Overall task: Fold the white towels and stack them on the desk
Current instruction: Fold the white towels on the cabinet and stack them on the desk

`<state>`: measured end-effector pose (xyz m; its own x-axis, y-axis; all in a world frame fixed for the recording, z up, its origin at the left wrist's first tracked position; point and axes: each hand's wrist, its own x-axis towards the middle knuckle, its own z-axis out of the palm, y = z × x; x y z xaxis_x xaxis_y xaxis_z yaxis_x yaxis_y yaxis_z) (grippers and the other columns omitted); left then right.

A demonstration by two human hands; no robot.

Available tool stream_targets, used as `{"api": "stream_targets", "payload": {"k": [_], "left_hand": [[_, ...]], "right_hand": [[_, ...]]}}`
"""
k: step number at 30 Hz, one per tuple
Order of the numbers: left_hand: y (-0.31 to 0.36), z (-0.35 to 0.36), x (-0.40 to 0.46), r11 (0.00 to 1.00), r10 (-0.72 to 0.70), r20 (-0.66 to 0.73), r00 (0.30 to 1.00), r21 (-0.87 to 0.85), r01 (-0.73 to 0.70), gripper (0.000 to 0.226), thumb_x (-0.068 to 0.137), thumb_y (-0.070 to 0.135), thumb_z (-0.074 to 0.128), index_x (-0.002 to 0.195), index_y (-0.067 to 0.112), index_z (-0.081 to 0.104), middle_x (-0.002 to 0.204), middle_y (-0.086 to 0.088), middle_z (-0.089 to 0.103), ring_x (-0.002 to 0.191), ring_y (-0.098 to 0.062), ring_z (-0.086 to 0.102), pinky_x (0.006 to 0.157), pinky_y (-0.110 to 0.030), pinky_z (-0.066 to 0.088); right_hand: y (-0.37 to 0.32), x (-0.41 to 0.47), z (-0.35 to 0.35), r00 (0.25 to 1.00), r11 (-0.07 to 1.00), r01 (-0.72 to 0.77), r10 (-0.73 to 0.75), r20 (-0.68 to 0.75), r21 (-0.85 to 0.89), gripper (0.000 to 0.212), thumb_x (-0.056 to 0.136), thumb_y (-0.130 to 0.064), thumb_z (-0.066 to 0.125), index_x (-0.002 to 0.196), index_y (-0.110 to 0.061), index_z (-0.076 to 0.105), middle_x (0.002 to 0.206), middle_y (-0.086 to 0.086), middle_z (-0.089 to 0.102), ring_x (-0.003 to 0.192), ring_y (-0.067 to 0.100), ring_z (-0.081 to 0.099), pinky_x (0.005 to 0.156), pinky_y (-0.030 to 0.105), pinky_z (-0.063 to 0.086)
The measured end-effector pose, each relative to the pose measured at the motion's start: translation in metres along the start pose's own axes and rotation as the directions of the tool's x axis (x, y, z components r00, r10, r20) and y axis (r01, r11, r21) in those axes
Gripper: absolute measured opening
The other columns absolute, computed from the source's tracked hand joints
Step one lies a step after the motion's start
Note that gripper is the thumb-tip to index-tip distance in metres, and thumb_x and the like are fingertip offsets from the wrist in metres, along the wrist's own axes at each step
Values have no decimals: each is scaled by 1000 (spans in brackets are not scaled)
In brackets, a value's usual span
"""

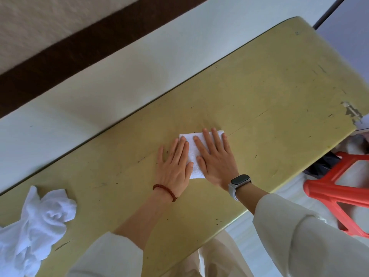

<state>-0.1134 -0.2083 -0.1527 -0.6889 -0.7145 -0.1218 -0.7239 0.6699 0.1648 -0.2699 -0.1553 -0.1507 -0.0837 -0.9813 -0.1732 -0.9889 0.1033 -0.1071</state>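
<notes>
I judge the step in hand to be pressing the folded towel (196,154) flat on the desk (269,100), and to do it well I would keep both palms low and push outward from the middle, so the layers settle square and no air stays trapped in the fold. My left hand (173,166) lies with straight fingers close together, its inner side on the towel's left edge and the rest on bare desk; my right hand (214,159) lies flat with fingers slightly spread, covering most of the towel's right half. Neither hand pinches anything. I would watch the near corner, since a sideways shove could skew the layers. The towel sits around the middle of the desk, a small white rectangle, thick and fluffy at its edges, with its far corners showing past my fingertips. Well apart, at the left end of the desk, a crumpled heap of white towels (38,222) waits unfolded, so I judge the task to be at an early stage. No stack is visible yet.
</notes>
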Motion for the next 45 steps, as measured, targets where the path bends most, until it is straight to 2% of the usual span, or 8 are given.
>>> {"api": "stream_targets", "payload": {"k": [8, 12, 18, 29, 33, 37, 41, 45], "left_hand": [[-3, 3, 1, 995, -25, 84, 996, 95, 17, 62, 91, 45, 22, 142, 11, 25, 149, -5, 31, 136, -24, 26, 109, -54, 22], [-3, 3, 1, 997, -25, 88, 996, 77, 19, 61, 93, 45, 16, 142, 9, 22, 151, -5, 26, 137, -28, 25, 107, -52, 17], [-2, 4, 1, 996, -39, 64, 997, 77, 34, 61, 92, 45, 18, 141, 9, 24, 150, -6, 30, 136, -27, 22, 109, -54, 21], [-1, 8, 2, 995, -43, 60, 997, 88, 38, 62, 90, 45, 21, 141, 9, 24, 149, -5, 31, 136, -26, 25, 105, -57, 25], [3, -7, -2, 975, -121, -5, 993, -190, 118, 62, 88, 40, 24, 139, 7, 35, 150, -6, 29, 139, -24, 26, 108, -50, 27], [14, -49, -16, 481, -540, 95, 836, -780, 400, 34, 95, 20, 41, 126, 12, 51, 133, -2, 47, 121, -17, 47, 94, -30, 41], [18, -93, -34, -540, -356, 653, 668, -728, 423, 40, 99, 38, 32, 120, 10, 50, 120, -9, 53, 106, -24, 53, 89, -37, 42], [22, -121, -78, -777, -310, 640, 703, -597, 201, 54, 86, 58, 46, 127, 22, 52, 121, -6, 58, 107, -25, 56, 88, -40, 47]], "right_hand": [[6, -4, -8, 997, 983, 18, -4, -78, 181, 50, 97, -32, 19, 137, -9, 39, 146, 17, 34, 136, 32, 25, 111, 47, 18], [7, -19, -29, 875, 817, -279, 433, -217, 505, 34, 90, -19, 43, 117, -3, 56, 124, 16, 53, 115, 32, 47, 95, 44, 43], [6, -14, -41, 653, 551, -732, 735, 183, 401, 29, 92, -33, 47, 111, -13, 56, 116, 6, 55, 113, 25, 43, 92, 36, 31], [-10, -1, -62, 569, 275, -756, 725, 389, 594, 16, 87, -18, 44, 100, -10, 50, 89, 6, 58, 83, 25, 55, 76, 33, 43], [-18, -7, -89, 707, 298, -586, 642, 297, 753, 15, 86, -11, 47, 72, -8, 51, 63, 14, 48, 61, 19, 38, 56, 25, 29], [-44, -19, -141, 894, 464, -350, 423, 144, 814, 22, 89, -13, 50, 109, -10, 59, 87, -2, 60, 77, 11, 52, 65, 19, 39], [-68, -38, -188, 979, 520, -152, 198, 54, 841, 17, 88, -12, 52, 101, -19, 58, 79, -11, 55, 68, 2, 50, 61, 8, 39], [-70, -70, -216, 989, 404, -90, 146, 33, 910, 14, 88, -11, 52, 96, -22, 57, 81, -9, 56, 69, 6, 51, 58, 12, 39]]}}
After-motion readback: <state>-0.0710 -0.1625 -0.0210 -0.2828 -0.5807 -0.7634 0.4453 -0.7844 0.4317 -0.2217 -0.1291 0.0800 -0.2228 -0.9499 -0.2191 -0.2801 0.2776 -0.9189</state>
